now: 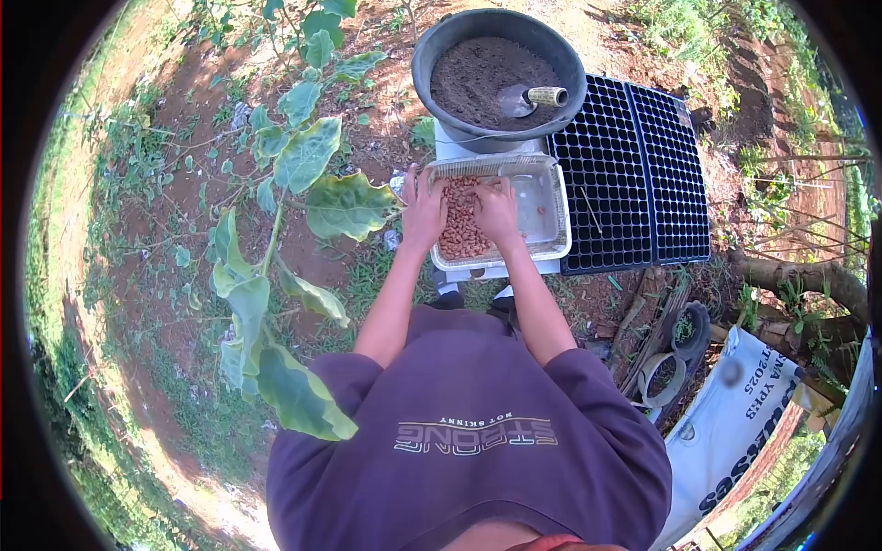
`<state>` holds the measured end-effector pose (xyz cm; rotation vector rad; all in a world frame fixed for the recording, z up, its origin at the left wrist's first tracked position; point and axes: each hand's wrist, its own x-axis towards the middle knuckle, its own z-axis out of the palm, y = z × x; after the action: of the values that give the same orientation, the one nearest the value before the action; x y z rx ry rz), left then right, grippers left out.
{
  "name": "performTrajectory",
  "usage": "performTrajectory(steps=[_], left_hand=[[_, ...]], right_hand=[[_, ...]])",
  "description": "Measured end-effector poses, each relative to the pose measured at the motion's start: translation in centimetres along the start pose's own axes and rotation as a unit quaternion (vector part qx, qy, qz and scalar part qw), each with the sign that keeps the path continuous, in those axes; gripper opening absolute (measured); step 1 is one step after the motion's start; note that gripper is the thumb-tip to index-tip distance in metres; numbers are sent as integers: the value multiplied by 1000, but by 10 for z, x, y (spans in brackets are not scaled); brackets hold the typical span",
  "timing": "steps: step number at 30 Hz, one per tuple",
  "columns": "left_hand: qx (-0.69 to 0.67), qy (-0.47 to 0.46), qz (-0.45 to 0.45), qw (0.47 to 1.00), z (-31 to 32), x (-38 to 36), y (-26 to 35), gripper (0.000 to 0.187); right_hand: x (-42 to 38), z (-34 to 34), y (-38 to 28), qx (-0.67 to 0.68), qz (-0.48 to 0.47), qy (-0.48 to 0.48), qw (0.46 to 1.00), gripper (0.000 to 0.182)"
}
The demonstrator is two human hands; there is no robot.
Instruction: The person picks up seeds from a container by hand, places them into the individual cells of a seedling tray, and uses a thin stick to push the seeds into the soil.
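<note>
At nine o'clock, a leafy plant (pixel 294 230) over red soil and grass. Just right of it, the left hand (pixel 423 213), fingers spread and pressed flat into the seeds (pixel 461 231), gripping nothing visible. Touching close beside it, the right hand (pixel 497 211), fingers likewise spread down on the seeds; cannot tell whether any are pinched underneath. Both in the left half of a foil tray (pixel 549 216), just above centre; right half of the tray bare and shiny. At twelve o'clock, behind the tray and touching it, a black tub (pixel 432 69) of dark soil, a trowel (pixel 531 97) lying on the soil. At two o'clock, just beside the tray, two black seed trays (pixel 634 174), a thin stick (pixel 591 209) lying across the nearer one. At four o'clock, small pots (pixel 675 354) and a white sack (pixel 735 422).
</note>
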<state>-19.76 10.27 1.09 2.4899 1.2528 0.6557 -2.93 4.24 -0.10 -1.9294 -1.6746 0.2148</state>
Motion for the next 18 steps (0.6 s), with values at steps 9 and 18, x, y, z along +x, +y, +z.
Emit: performTrajectory(steps=[9,18], left_hand=[[92,-54,73,992,12,6,3,33],[-17,29,12,999,8,2,1,50]], right_hand=[[0,19,5,-132,-13,-44,990,32],[8,35,-4,-133,45,-26,990,20]])
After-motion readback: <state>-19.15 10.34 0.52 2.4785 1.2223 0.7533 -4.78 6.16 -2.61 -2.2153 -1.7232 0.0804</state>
